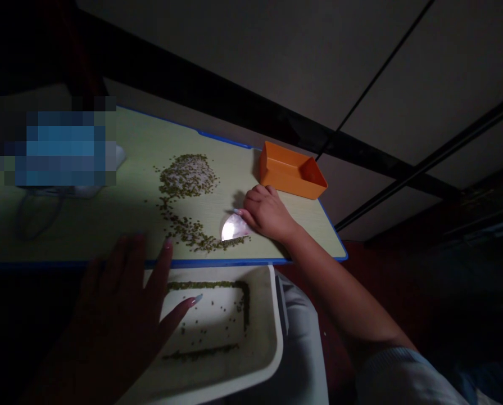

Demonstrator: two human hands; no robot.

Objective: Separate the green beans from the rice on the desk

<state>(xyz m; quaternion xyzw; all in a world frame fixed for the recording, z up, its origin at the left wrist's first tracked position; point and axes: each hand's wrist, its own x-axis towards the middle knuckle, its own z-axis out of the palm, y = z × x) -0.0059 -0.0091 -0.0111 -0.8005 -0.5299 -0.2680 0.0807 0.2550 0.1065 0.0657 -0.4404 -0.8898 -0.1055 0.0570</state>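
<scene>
My right hand (267, 212) is closed on a thin, shiny, rounded plastic piece (231, 228), its edge resting on the table among small green beans. A trail of these beans (190, 230) curves from the piece up to a larger pile of green beans mixed with white grains (187, 175). My left hand (125, 292), in shadow, hovers palm down with fingers spread over the white tub (272, 332) below the table edge. Green beans (209, 285) line the tub's inner edges, and a few are scattered on its floor.
An orange open box (293, 174) stands at the table's back right, just beyond my right hand. Toward the left of the pale green table (120, 225) with its blue rim is a pixelated blue area, a light-coloured object and a cord. Behind runs a cabinet front (285, 56).
</scene>
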